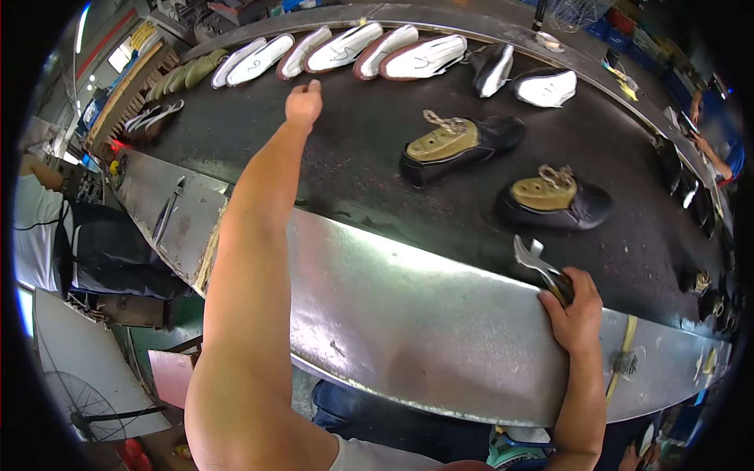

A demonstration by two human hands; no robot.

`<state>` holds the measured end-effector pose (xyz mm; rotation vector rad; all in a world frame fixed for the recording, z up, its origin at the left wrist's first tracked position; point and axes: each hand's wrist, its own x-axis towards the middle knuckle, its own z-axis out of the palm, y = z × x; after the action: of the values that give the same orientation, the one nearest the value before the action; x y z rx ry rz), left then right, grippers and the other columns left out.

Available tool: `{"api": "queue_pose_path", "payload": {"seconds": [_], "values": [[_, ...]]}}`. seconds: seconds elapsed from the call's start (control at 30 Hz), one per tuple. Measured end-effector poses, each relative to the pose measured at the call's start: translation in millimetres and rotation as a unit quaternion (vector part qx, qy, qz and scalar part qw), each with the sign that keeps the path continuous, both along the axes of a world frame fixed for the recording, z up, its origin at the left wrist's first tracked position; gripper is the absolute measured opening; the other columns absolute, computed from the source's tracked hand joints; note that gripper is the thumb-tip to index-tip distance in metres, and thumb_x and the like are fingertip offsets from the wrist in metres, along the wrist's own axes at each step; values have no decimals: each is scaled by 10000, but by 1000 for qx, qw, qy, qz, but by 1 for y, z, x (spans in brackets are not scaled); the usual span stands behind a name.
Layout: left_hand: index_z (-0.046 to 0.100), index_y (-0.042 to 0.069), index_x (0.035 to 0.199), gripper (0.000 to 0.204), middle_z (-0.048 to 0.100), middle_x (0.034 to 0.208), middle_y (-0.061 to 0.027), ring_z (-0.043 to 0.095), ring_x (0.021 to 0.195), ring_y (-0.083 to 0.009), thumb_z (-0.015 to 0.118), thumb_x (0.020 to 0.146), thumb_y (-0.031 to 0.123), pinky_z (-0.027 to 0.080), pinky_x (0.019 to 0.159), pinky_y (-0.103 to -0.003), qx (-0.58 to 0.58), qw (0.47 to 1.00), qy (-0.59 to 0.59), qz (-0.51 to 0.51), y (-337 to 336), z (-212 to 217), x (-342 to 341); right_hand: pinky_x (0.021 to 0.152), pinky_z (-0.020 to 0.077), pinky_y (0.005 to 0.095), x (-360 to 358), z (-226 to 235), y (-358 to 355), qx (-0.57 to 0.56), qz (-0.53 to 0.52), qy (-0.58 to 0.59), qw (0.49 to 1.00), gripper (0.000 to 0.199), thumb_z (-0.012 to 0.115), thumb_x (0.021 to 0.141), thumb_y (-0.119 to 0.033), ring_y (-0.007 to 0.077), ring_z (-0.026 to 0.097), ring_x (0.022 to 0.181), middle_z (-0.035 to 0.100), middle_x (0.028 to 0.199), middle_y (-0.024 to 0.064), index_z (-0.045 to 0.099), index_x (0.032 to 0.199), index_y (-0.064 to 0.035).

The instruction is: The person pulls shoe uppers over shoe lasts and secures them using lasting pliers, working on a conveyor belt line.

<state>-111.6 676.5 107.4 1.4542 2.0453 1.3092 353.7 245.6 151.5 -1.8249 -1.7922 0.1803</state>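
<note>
My left hand (pixel 305 103) reaches far over the dark belt, just short of an upturned shoe with a white underside and brown edge (pixel 305 52). Its fingers are foreshortened and mostly hidden, so I cannot tell whether they are closed. At the belt's near edge my right hand (pixel 577 308) is closed around the dark handles of a pair of lasting pliers (pixel 540 264), metal jaws pointing away from me. Two black shoes with tan tongues and tied laces, one farther left (pixel 463 147) and one nearer right (pixel 556 200), lie on the belt beyond the pliers.
A smooth metal ledge (pixel 408 314) runs along the belt (pixel 353 157). More upturned white-bottomed shoes (pixel 424 58) line its far side, with olive pieces (pixel 184 74) at far left. A metal tool (pixel 168 212) lies on the left ledge. Other people stand left and right.
</note>
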Motion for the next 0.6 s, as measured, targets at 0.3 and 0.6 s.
{"api": "queue_pose_path", "payload": {"seconds": [0.3, 0.6], "values": [[603, 48, 1359, 770, 204, 1594, -328, 149, 1515, -412, 565, 878, 647, 213, 1217, -428, 36, 998, 14, 43, 109, -29, -60, 749, 491, 419, 3, -10, -5, -35, -30, -15, 999, 480, 776, 704, -150, 364, 603, 822, 596, 957, 201, 574, 1109, 11], [565, 148, 1430, 883, 230, 1569, -276, 352, 1410, -384, 587, 806, 773, 356, 1140, -451, -76, 997, 8, 6, 125, 2, -15, 750, 487, 429, -3, -14, -1, -43, -58, -45, 996, 497, 734, 700, -171, 359, 591, 822, 599, 1006, 218, 570, 1126, 25]]}}
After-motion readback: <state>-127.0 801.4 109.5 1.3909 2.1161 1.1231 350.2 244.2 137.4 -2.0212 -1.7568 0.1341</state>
